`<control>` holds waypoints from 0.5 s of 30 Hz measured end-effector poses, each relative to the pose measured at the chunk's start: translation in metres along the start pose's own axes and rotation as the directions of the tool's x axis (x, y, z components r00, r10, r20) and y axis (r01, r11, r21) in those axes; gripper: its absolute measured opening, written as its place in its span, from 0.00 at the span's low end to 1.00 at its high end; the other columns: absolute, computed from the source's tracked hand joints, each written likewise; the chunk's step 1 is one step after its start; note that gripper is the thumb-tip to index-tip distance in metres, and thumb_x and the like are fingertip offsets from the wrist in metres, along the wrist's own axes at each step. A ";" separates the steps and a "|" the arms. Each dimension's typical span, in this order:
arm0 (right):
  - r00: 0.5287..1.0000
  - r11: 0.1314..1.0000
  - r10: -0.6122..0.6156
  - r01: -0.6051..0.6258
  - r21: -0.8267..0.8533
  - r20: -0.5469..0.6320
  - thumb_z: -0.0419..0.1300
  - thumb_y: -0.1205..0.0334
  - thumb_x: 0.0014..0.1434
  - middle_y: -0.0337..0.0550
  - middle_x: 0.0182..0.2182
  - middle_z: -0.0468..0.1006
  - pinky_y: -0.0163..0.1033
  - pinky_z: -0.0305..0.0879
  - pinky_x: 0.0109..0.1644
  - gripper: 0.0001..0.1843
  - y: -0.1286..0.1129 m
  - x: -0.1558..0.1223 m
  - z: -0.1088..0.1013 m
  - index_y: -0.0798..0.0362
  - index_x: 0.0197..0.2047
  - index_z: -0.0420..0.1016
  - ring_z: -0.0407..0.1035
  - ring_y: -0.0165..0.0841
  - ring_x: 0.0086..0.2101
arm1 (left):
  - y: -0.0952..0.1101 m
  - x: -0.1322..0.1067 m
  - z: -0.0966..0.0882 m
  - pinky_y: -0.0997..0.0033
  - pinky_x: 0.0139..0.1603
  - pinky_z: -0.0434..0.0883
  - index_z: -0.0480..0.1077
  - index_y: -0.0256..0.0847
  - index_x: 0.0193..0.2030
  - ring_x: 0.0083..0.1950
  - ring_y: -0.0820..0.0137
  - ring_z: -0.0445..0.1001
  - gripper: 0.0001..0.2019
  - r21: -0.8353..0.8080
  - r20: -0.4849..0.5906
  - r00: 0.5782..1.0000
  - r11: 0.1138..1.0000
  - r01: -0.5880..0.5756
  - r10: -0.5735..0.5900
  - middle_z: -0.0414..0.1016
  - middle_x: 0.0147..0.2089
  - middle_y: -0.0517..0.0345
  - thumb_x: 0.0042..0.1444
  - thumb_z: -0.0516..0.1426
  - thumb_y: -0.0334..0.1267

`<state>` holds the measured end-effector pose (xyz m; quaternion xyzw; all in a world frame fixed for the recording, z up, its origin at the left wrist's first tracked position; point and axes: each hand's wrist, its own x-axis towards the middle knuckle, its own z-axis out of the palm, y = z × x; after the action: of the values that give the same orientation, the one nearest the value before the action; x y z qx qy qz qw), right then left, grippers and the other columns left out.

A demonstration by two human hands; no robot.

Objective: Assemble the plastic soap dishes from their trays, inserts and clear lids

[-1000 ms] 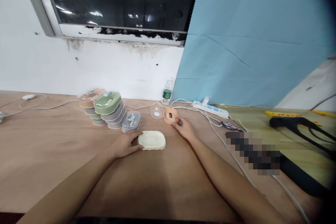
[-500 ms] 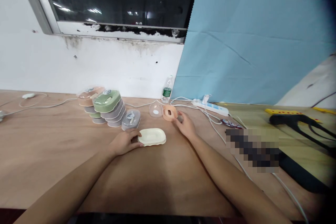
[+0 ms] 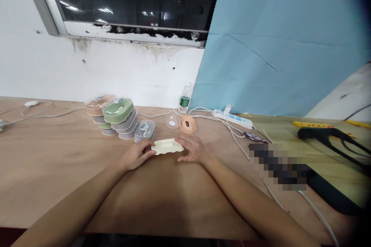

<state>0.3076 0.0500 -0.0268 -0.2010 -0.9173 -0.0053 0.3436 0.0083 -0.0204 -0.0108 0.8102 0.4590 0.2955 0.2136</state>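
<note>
Between my hands is a cream soap dish (image 3: 167,146) with a wavy front edge, tilted up off the table. My left hand (image 3: 136,156) grips its left end between thumb and fingers. At its right end, the fingertips of my right hand (image 3: 193,150) touch or nearly touch the rim, with the thumb apart below. Beyond them lie an orange tray (image 3: 191,127) with a slot and a clear lid (image 3: 172,122) with a round white label. A lidded grey soap box (image 3: 145,131) stands just past my left hand.
Stacked soap boxes, a green one (image 3: 118,111) and an orange one (image 3: 98,108) on top, stand left. A water bottle (image 3: 184,100) is by the wall. A white power strip (image 3: 233,119) and cables (image 3: 237,135) lie right, near a blurred dark object (image 3: 278,166).
My right hand has left the orange tray and come toward me to the cream dish's right end. The dish has tipped up in my left hand.
</note>
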 end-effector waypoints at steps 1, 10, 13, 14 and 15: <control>1.000 1.000 0.001 -0.001 0.008 -0.007 0.60 0.40 0.54 0.50 0.46 0.78 0.44 0.70 0.48 0.28 0.001 -0.001 0.002 0.49 0.51 0.74 0.73 0.40 0.45 | 0.000 0.000 0.000 0.67 0.39 0.67 0.66 0.42 0.51 0.36 0.68 0.69 0.18 0.001 0.004 1.000 1.000 -0.005 0.005 0.72 0.38 0.56 0.62 0.49 0.52; 0.481 0.664 0.701 -0.710 0.235 -0.527 0.42 0.42 0.64 0.50 0.34 0.78 0.40 0.65 0.38 0.30 0.050 -0.019 -0.008 0.57 0.43 0.73 0.71 0.39 0.35 | -0.006 0.000 -0.004 0.66 0.41 0.70 0.61 0.42 0.59 0.35 0.69 0.70 0.21 0.078 -0.196 0.980 0.997 0.003 0.012 0.69 0.52 0.48 0.62 0.51 0.48; 0.285 0.513 0.745 -0.823 0.245 -0.603 0.42 0.39 0.62 0.53 0.33 0.78 0.42 0.64 0.40 0.32 0.080 -0.034 -0.025 0.59 0.38 0.74 0.70 0.42 0.35 | -0.008 0.001 -0.007 0.65 0.42 0.71 0.62 0.43 0.59 0.32 0.72 0.70 0.21 0.124 -0.246 0.969 0.991 0.051 -0.019 0.63 0.61 0.46 0.62 0.51 0.49; 0.258 0.481 0.753 -0.844 0.238 -0.605 0.44 0.39 0.61 0.54 0.33 0.78 0.43 0.63 0.40 0.31 0.089 -0.039 -0.029 0.59 0.38 0.74 0.70 0.42 0.35 | -0.009 0.001 -0.008 0.64 0.42 0.71 0.62 0.43 0.59 0.31 0.72 0.70 0.22 0.140 -0.254 0.966 0.987 0.079 -0.041 0.62 0.62 0.47 0.62 0.51 0.49; 0.230 0.451 0.762 -0.859 0.241 -0.605 0.46 0.40 0.60 0.54 0.33 0.78 0.44 0.63 0.41 0.30 0.098 -0.045 -0.031 0.59 0.39 0.74 0.70 0.43 0.36 | -0.011 0.001 -0.008 0.64 0.42 0.71 0.61 0.43 0.60 0.31 0.72 0.71 0.23 0.155 -0.257 0.964 0.982 0.105 -0.062 0.62 0.63 0.47 0.61 0.51 0.49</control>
<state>0.3942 0.1188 -0.0439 -0.6560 -0.4949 0.0403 0.5684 -0.0032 -0.0134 -0.0108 0.7612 0.5392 0.3469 0.0975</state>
